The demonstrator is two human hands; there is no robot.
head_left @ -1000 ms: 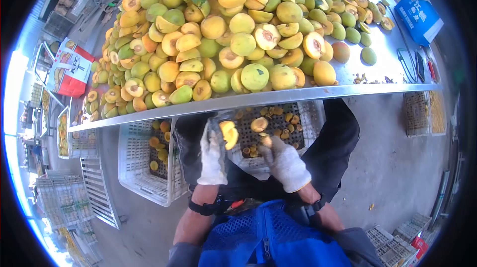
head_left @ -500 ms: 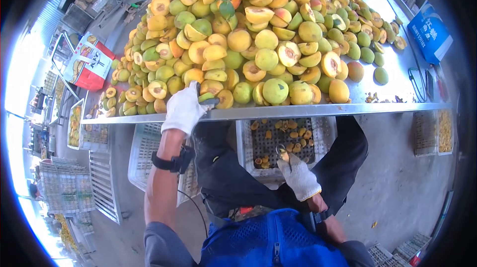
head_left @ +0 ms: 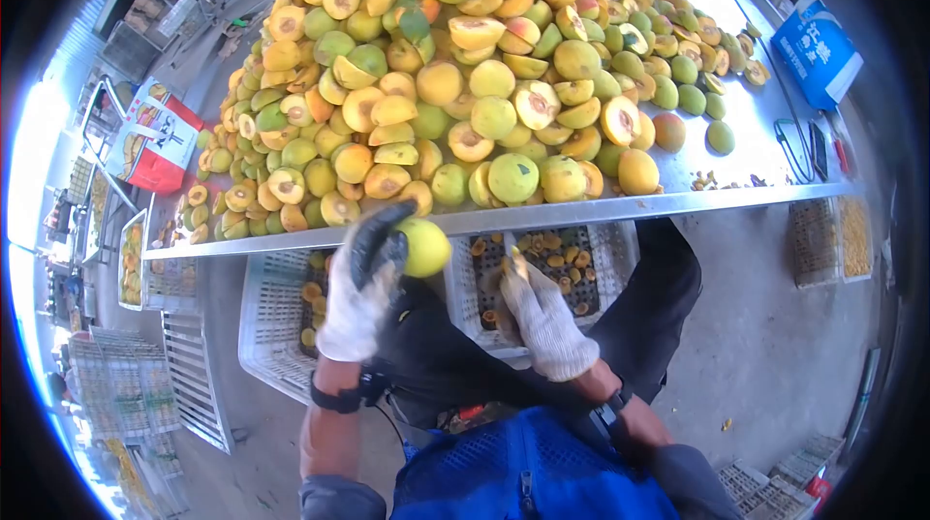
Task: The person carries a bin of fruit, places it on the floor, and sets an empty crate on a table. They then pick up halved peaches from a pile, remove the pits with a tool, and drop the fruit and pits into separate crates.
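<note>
My left hand (head_left: 355,292), in a white glove with dark-coated fingers, is closed round a whole yellow-green peach (head_left: 427,248) just below the table's front edge. Lower and to the right, my right hand (head_left: 548,322) wears a pale knitted glove. Its fingers are pinched on a small hand tool (head_left: 515,260), mostly hidden now; a looped metal tip showed earlier. Ahead lies a large heap of peaches (head_left: 492,119), many cut in halves with brown hollows. Beneath my right hand stands a white plastic crate (head_left: 620,263) with small orange-brown pieces on its dark bottom.
The metal table edge (head_left: 542,215) runs across in front of me. Another white crate (head_left: 263,326) with fruit halves stands left of my legs. A blue box (head_left: 817,50) sits at the table's right, a red-and-white bag (head_left: 155,137) at its left.
My left hand has come off the heap, back over the edge, with a whole peach in it. My right hand has moved left and up, nearer to it.
</note>
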